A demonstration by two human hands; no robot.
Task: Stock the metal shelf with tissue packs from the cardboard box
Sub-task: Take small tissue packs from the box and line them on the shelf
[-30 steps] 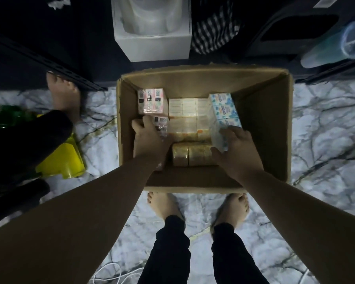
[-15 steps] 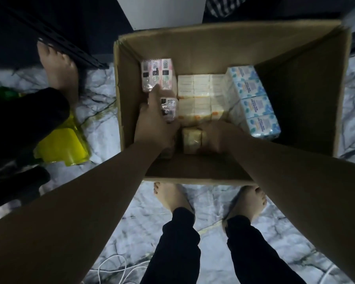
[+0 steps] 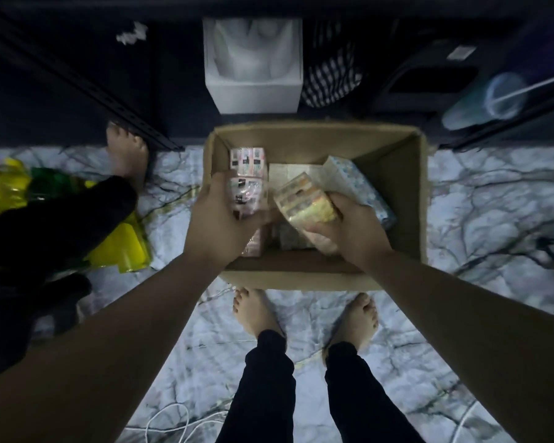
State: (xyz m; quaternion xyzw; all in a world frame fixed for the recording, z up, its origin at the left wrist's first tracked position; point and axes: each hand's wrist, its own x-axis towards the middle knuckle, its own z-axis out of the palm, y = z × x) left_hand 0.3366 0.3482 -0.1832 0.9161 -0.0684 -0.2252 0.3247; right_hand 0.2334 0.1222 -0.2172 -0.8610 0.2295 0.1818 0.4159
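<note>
Left hand (image 3: 219,223) grips a pink pack (image 3: 247,195), right hand (image 3: 349,223) a yellow pack (image 3: 304,199); more packs at twelve o'clock in the cardboard box (image 3: 410,199), shelf unstocked, I'd judge.

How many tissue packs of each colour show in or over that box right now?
Pink plastic-wrapped tissue packs: 3, one gripped by the left hand
Yellow tissue packs: 1, gripped by the right hand
Blue-and-white tissue packs: 1
Total: 5

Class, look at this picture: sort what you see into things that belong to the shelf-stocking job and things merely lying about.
Part of the job:
- brown cardboard box
- pink-wrapped tissue pack, gripped by left hand
- yellow-wrapped tissue pack, gripped by right hand
- blue-patterned tissue packs
- black metal shelf upright

Just lying about:
- yellow plastic bag
- white square bin
- white cable
</note>
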